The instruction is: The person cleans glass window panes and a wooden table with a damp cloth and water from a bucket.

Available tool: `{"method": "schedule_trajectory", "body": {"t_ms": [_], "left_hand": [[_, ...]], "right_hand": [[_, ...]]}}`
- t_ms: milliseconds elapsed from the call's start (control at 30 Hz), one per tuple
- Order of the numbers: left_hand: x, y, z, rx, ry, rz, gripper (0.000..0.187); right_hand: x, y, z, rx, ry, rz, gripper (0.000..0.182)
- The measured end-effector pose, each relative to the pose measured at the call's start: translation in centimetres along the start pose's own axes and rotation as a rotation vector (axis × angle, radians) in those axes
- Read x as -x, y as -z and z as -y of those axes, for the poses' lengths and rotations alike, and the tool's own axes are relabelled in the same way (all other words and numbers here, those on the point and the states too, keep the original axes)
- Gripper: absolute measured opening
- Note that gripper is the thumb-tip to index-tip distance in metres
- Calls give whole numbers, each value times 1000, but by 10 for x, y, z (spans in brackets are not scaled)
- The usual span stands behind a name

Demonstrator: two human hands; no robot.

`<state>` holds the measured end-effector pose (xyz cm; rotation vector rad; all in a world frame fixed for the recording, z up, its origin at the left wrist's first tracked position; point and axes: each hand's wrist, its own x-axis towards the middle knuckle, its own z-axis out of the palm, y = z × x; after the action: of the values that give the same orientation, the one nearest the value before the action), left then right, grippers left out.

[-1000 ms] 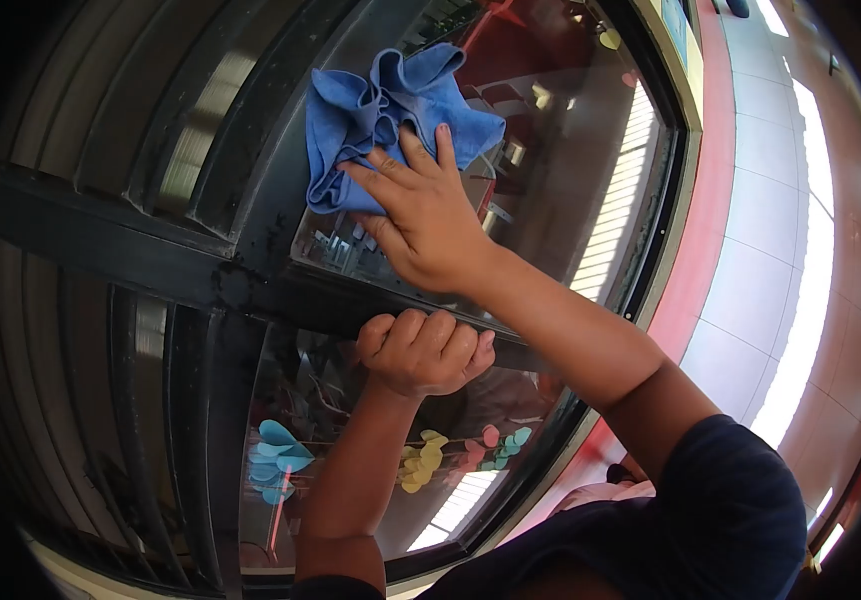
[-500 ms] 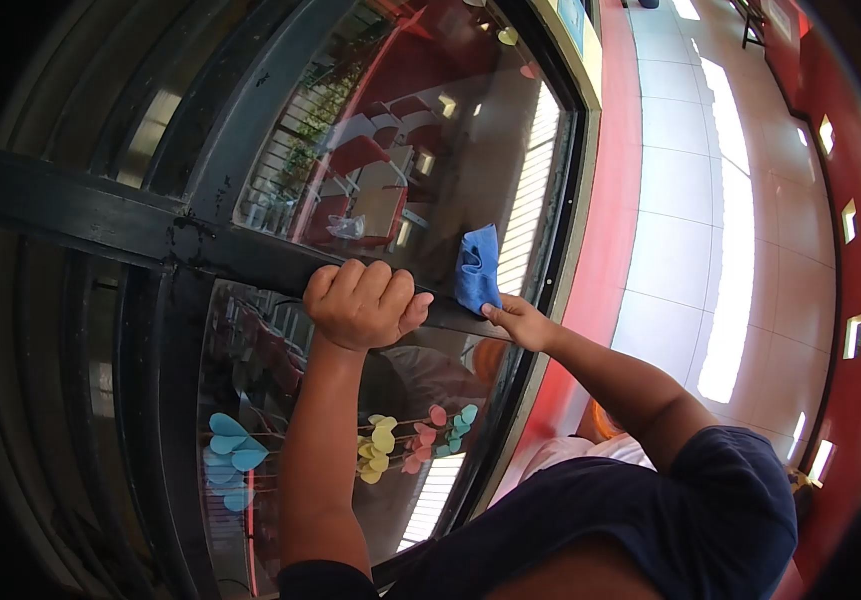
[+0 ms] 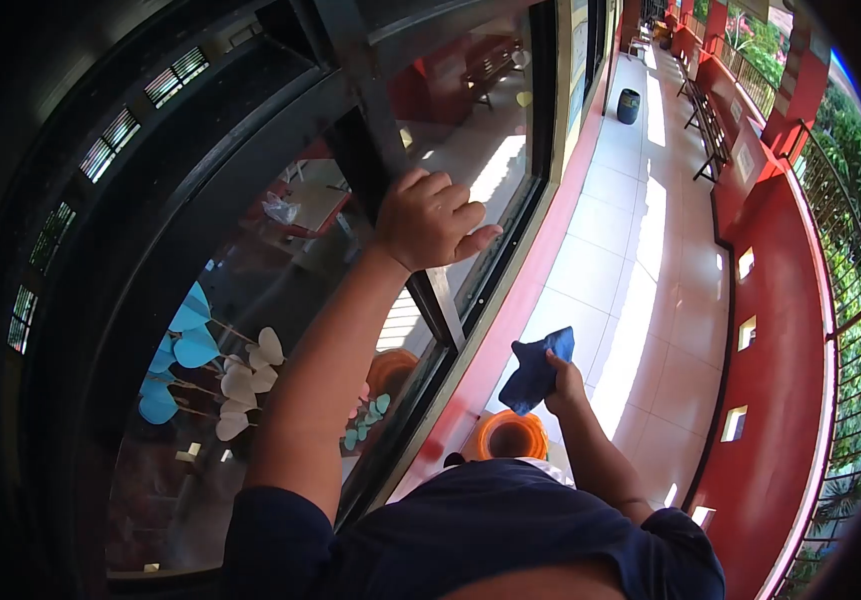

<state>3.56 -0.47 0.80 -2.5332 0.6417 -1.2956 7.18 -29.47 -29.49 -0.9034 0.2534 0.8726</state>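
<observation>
My left hand (image 3: 432,222) is wrapped round a dark window bar (image 3: 365,150), its thumb sticking out to the right. Below and to the right, away from the glass, my right hand (image 3: 565,385) grips a crumpled blue cloth (image 3: 537,372) that hangs in the air above the tiled walkway. Heart-shaped paper cutouts in blue (image 3: 196,345) and pale tones (image 3: 250,385) show at the glass, left of my left forearm.
An orange-rimmed bucket (image 3: 512,436) stands near my body. Farther along the walkway are a dark bin (image 3: 628,106) and benches (image 3: 707,140). A red wall (image 3: 775,290) with small openings and a railing (image 3: 855,320) runs along the right.
My right hand has moved the blue cloth away from the glass, down and right over the walkway. My left hand stays at the bar. The view has turned right, showing the bucket and railing.
</observation>
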Motion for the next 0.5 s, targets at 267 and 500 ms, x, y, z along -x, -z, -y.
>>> {"method": "schedule_trajectory", "body": {"t_ms": [267,500], "left_hand": [[153,41,-168,876,680,331,21],[226,99,-196,1106,885,519,42]], "right_hand": [[92,-7,-5,-39,105,-122,43],[107,-110,-8,246,318,-29,45]]}}
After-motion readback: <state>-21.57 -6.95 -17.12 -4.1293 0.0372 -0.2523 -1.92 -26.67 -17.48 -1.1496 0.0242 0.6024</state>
